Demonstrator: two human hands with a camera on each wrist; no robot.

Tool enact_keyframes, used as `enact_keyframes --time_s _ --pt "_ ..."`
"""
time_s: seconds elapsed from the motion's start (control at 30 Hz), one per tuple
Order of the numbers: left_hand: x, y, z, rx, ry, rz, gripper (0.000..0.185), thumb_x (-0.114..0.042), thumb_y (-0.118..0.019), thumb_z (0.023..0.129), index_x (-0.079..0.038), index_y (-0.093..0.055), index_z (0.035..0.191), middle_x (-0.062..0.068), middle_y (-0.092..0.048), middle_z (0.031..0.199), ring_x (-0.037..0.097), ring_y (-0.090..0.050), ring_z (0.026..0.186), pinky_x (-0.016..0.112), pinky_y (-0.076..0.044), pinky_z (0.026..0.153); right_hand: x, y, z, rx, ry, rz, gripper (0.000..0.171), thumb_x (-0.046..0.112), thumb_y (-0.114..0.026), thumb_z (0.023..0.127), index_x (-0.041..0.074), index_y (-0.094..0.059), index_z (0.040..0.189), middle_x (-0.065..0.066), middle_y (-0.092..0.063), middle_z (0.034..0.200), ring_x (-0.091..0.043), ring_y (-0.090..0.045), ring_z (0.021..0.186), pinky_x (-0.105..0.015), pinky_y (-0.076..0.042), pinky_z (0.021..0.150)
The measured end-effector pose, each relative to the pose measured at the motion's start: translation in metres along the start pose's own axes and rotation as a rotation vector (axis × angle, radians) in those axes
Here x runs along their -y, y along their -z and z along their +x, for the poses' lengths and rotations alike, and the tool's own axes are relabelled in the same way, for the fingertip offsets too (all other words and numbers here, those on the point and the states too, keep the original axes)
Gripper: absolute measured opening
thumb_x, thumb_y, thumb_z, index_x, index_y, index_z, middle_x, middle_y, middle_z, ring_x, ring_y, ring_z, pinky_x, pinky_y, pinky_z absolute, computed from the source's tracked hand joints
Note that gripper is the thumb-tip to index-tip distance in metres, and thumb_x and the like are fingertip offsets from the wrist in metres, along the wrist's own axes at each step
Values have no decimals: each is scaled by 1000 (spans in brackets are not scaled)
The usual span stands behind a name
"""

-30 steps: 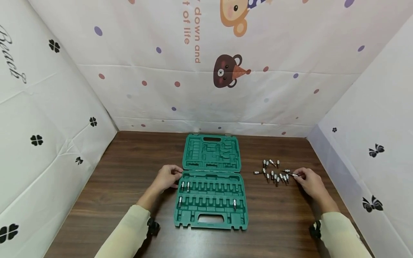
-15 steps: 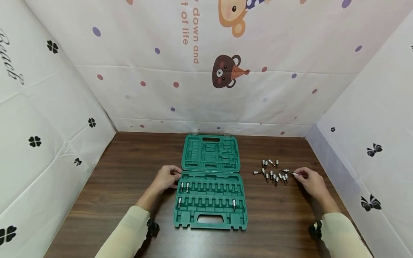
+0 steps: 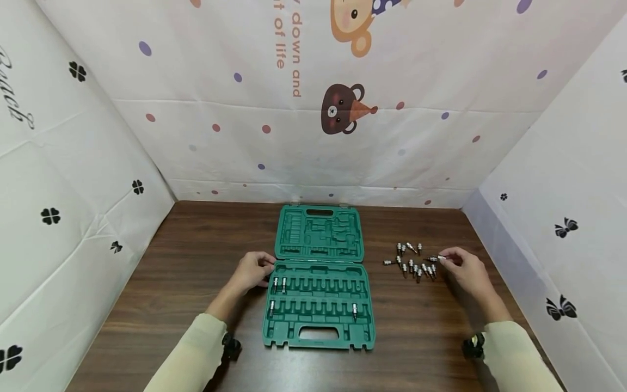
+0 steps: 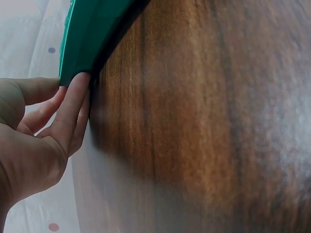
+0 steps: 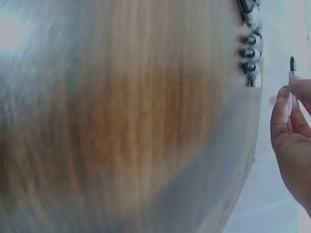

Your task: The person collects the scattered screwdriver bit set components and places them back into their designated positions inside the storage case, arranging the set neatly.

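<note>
An open green socket case [image 3: 318, 317] lies in the middle of the table in the head view. Several bit sockets [image 3: 355, 310] sit in its slots, two at the upper left, one at the lower left and one at the lower right. My left hand [image 3: 251, 272] holds the case's left edge; thumb and fingers meet at its corner [image 4: 77, 63] in the left wrist view. Between thumb and fingertips my right hand [image 3: 467, 274] pinches a bit socket [image 5: 292, 65], its dark tip pointing up in the right wrist view. This hand is at the right end of the loose pile.
Several loose bit sockets [image 3: 419, 272] lie scattered on the brown wooden table [image 3: 416, 332] right of the case. The case's lid [image 3: 320, 234] lies folded back toward the rear wall. Patterned white sheets [image 3: 313, 158] enclose the table at the back and sides.
My right hand has lifted slightly and shifted a little to the left, carrying the bit socket in its pinch. The left hand stays on the case edge.
</note>
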State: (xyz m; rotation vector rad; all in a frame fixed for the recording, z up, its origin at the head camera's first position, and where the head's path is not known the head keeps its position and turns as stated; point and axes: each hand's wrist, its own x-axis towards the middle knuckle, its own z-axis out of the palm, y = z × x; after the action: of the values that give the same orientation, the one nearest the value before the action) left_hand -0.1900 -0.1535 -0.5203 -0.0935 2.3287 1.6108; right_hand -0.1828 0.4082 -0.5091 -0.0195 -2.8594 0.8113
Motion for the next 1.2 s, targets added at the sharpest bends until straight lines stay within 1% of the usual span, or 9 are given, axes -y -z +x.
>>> enact_keyframes --time_s 0.13,0.33,0.53,0.63,0.83,1.07,1.2 --pt "0 1 0 3 -2 0 15 -1 -60 103 1 -70 114 17 -65 104 22 -68 85 38 -65 67 8 -1 2 6 20 16 16 23 -71 100 9 -72 109 -12 -73 102 -9 -57 83 -24 -46 65" --pt "0 0 -1 10 -4 -3 15 -1 -60 103 1 -69 115 17 -65 104 22 -68 85 38 -65 67 19 -1 3 31 46 32 16 21 -69 101 9 -72 112 -13 -74 105 -12 -60 87 -24 -48 67" --pt "0 -1 -1 6 -11 -4 15 -1 -60 103 2 -69 114 18 -65 103 23 -68 83 38 -65 67 31 -4 4 23 72 59 17 18 -70 100 6 -72 112 -13 -74 103 -8 -60 82 -23 -49 65" --pt "-1 -1 -2 4 -9 1 15 -1 -60 102 2 -69 114 17 -64 103 23 -67 84 38 -65 67 37 -7 5 30 69 70 17 18 -70 100 6 -72 112 -12 -74 101 -8 -59 80 -24 -48 63" --pt "-2 -1 -3 1 -16 7 15 -1 -60 103 2 -69 114 18 -64 104 23 -67 85 38 -64 67 48 -14 6 62 82 110 18 20 -69 101 7 -72 113 -12 -74 104 -7 -61 82 -23 -50 65" --pt "0 0 -1 4 -18 -2 15 -1 -60 103 3 -69 115 18 -64 105 23 -67 85 39 -65 67 66 -22 6 109 90 160 15 18 -70 101 9 -71 112 -10 -73 99 -11 -61 80 -25 -50 60" --pt "1 0 -1 4 -12 -7 15 -2 -60 103 2 -69 114 18 -64 105 23 -67 85 39 -65 67 76 -27 8 134 104 162 14 18 -70 100 10 -72 112 -8 -74 100 -13 -62 82 -25 -51 63"
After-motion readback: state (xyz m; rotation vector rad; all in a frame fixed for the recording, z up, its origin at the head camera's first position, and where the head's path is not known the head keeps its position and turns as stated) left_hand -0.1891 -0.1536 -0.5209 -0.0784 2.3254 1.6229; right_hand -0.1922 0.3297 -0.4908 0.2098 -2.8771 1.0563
